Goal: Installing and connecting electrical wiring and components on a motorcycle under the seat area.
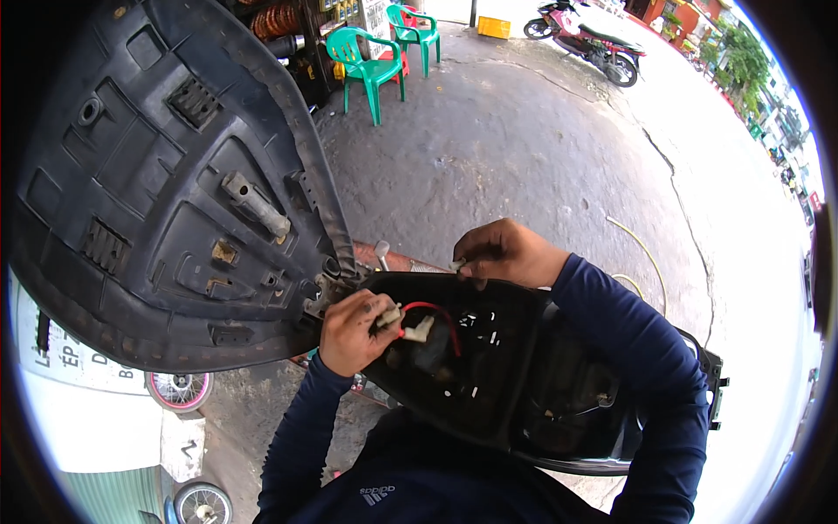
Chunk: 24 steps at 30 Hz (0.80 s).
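My left hand (351,334) is closed around a cream plastic wire connector (389,317), with a red wire (436,307) looping away from it. Beside those fingers hangs a second cream connector piece (421,330). Held over the far rim of the storage box, my right hand (506,253) pinches a small pale piece (457,265), too small to name. Both hands are above the black under-seat box (489,397) of a motorbike, where several little white bits lie. To the left, the motorbike's seat (166,183) is tipped up, its black underside showing.
Green plastic chairs (371,70) stand on the concrete ground (515,148) by a goods shelf. Farther off are a yellow crate (494,27) and a parked red motorbike (587,42). A yellowish hose (646,249) lies at right, and loose wheels (202,505) are at lower left.
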### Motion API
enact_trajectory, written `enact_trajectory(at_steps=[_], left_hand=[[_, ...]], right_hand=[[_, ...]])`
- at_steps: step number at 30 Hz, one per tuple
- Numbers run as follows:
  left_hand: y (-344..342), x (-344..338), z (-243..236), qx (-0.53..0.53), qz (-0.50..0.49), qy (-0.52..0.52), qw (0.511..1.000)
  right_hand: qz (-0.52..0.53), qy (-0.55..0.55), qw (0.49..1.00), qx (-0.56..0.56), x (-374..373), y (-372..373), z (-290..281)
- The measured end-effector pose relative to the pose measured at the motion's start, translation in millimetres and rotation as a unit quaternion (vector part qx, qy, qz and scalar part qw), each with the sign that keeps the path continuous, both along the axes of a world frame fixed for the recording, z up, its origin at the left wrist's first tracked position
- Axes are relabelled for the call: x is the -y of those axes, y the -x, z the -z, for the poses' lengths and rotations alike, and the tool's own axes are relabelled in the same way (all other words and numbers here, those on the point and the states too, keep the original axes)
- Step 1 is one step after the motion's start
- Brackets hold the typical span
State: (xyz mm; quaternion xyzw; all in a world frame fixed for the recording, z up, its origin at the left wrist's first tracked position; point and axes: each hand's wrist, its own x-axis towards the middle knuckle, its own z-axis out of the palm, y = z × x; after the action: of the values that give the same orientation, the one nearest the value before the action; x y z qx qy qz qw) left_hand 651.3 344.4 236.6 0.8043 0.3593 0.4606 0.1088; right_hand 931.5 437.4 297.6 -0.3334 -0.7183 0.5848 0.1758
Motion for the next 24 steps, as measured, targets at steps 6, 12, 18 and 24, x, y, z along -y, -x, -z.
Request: enact_trajectory(at_steps=[6,12,18,24], left_hand=[[-3,-4,-2,0.033,-0.016,0.030,0.999],[0,-1,13,0.118,-0.020,0.100,0.988],[-4,1,1,0.202,-0.049,0.099,0.973],[0,1,-21,0.165,-0.092,-0.023,0.982]], right_hand=[[-0.011,0.012,1.000,-0.019,3,8,-1],[-0.056,-0.111,0.991,0.042,16,25,-13],[-0.060,-0.206,0.973,0.084,18,28,8],[-0.048,-0.343,0.938,0.029,27,40,24]])
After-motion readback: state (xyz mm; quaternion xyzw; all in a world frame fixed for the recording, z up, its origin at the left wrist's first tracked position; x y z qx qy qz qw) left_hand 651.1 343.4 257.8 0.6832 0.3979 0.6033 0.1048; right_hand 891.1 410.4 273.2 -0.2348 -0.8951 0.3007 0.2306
